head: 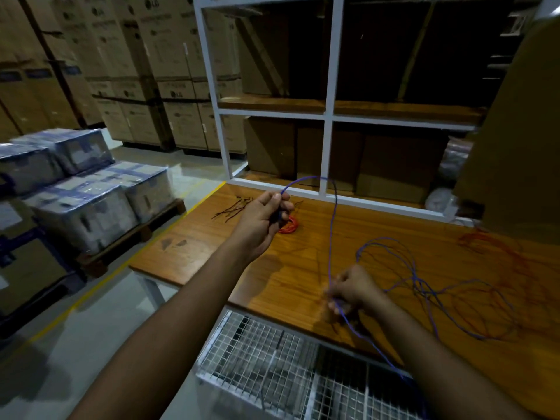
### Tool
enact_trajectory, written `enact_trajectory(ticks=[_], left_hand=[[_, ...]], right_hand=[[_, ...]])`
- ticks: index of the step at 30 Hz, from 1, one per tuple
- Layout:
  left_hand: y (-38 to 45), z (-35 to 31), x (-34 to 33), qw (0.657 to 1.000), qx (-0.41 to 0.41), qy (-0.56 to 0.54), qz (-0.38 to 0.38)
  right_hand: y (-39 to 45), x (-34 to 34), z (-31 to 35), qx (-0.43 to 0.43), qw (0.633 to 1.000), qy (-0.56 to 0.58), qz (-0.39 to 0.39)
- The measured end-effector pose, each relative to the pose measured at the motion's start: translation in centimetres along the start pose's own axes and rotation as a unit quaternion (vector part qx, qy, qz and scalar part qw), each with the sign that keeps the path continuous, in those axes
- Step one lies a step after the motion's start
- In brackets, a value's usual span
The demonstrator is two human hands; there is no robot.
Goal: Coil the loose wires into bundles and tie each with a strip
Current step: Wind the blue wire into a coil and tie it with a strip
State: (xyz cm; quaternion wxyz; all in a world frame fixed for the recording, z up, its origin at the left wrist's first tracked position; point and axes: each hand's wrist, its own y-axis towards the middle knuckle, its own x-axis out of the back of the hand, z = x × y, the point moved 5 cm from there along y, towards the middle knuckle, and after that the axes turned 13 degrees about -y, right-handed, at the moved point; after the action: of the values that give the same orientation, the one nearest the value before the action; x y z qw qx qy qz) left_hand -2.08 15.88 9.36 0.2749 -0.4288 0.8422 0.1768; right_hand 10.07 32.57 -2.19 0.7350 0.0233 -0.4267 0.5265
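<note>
Meanwhile, near the middle of the frame, the left hand (263,220) was raised above the wooden table (212,237), its fingers curled round the blue wire (332,225) and pinching it near one end. From that grip the wire arched up and to the right, then dropped down to the right hand (351,291) at lower centre, which was blurred but had its fingers closed round the same strand. The two hands were well apart, with the wire stretched between them. Below the right hand the blue wire ran on toward the bottom edge, passing over the wire mesh cage (272,365). More of it lay in loose loops on the table at the right of the frame, tangled with loose red wire (497,256). Just behind the left hand, a small orange coil (289,227) lay on the table. To its left, dark strips (231,209) were scattered on the wood. A white shelf frame (328,116) stood along the table's far edge. Wrapped boxes (85,207) sat on a pallet at the left of the frame.
</note>
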Motion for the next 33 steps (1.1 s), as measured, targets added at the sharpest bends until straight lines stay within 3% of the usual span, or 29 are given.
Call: enact_trajectory(ticks=[1, 2, 3, 4, 6, 8, 10, 14, 16, 21, 25, 29, 31, 33], left_hand=[[0.0, 0.3, 0.1, 1.000, -0.001, 0.028, -0.007], [0.0, 0.6, 0.2, 0.998, -0.003, 0.055, -0.013], [0.0, 0.9, 0.5, 0.997, -0.004, 0.076, -0.018], [0.0, 1.3, 0.7, 0.995, -0.003, 0.094, -0.023], [-0.1, 1.9, 1.2, 0.993, 0.008, 0.115, -0.022], [-0.4, 2.4, 1.3, 0.994, 0.021, 0.109, -0.011], [-0.8, 2.7, 0.9, 0.996, 0.037, 0.083, -0.003], [-1.6, 3.0, -0.1, 0.998, 0.059, 0.020, 0.028], [-1.8, 2.9, -0.4, 0.997, 0.068, -0.017, 0.031], [-2.3, 2.5, -1.4, 0.991, 0.092, -0.081, 0.060], [-2.6, 2.5, -1.5, 0.988, 0.111, -0.055, 0.089], [-2.9, 2.9, -1.1, 0.982, 0.139, -0.032, 0.121], [-3.1, 2.8, -1.1, 0.974, 0.163, -0.083, 0.135], [-3.1, 2.4, -0.9, 0.964, 0.175, -0.151, 0.130]], right_hand=[[-0.7, 0.4, 1.2, 0.044, 0.974, -0.221, -0.007], [-1.9, 0.5, 2.8, 0.099, 0.911, -0.399, -0.011], [-3.1, 0.4, 4.3, 0.158, 0.848, -0.506, -0.005], [-4.2, 0.4, 5.7, 0.208, 0.805, -0.555, -0.003], [-6.3, 1.2, 8.5, 0.292, 0.770, -0.566, -0.044], [-7.6, 3.4, 10.7, 0.352, 0.776, -0.506, -0.134], [-8.0, 6.0, 11.7, 0.374, 0.805, -0.407, -0.215], [-7.1, 9.6, 11.5, 0.360, 0.832, -0.239, -0.349], [-6.0, 10.6, 11.0, 0.332, 0.847, -0.176, -0.375], [-3.6, 11.0, 9.5, 0.256, 0.901, -0.061, -0.345], [-3.3, 11.1, 9.0, 0.231, 0.908, -0.003, -0.349], [-3.1, 11.8, 8.8, 0.193, 0.896, -0.045, -0.399], [-2.3, 11.4, 8.1, 0.181, 0.915, -0.051, -0.357], [-1.1, 10.2, 7.1, 0.179, 0.956, -0.043, -0.227]])
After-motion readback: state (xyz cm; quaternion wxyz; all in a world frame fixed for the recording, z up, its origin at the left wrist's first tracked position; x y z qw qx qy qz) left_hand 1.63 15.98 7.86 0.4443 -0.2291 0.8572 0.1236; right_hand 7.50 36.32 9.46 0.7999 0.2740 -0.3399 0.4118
